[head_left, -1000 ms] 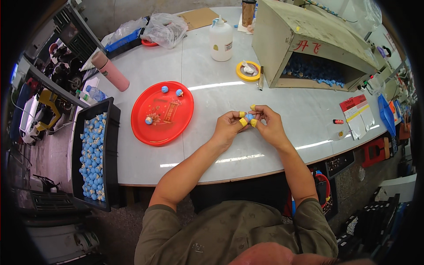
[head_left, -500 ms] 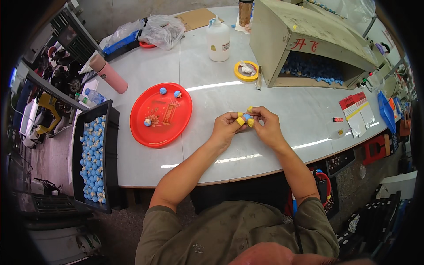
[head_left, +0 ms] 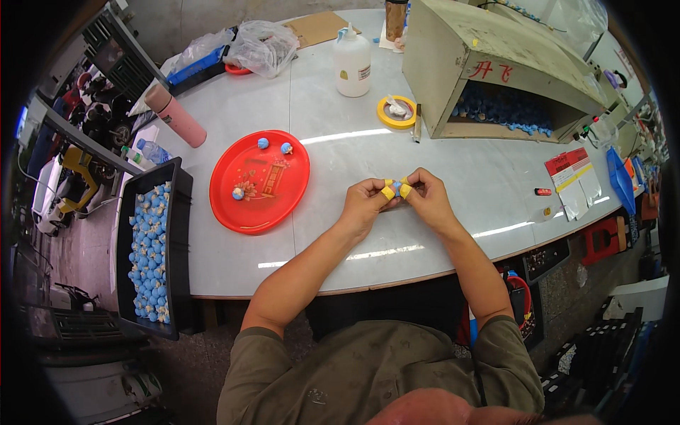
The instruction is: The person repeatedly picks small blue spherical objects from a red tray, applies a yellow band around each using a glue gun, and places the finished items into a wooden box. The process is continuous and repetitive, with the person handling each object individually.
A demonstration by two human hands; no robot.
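Note:
Between my two hands is a small blue ball-like piece (head_left: 398,190), mostly covered by fingers. My left hand (head_left: 364,204) pinches it from the left, and my right hand (head_left: 431,205) pinches it from the right. Yellow wraps cover the thumb tips and some fingertips. Both hands are just above the grey tabletop (head_left: 340,258). To the left lies a red round tray (head_left: 225,214) with a few small blue-and-cream ball pieces (head_left: 263,143) on it. A black bin (head_left: 180,255) beyond it holds a heap of similar blue pieces (head_left: 147,262).
A pink flask (head_left: 180,122), a white squeeze bottle (head_left: 352,67) and a yellow tape roll (head_left: 383,117) stand or lie farther back. At the back right, a box-like cabinet (head_left: 428,78) holds blue pieces. Red-and-white papers (head_left: 572,180) lie at the right.
My fingertips have closed in more tightly around the blue piece, covering more of it. The right fingers have shifted slightly. The tray and bin look unchanged.

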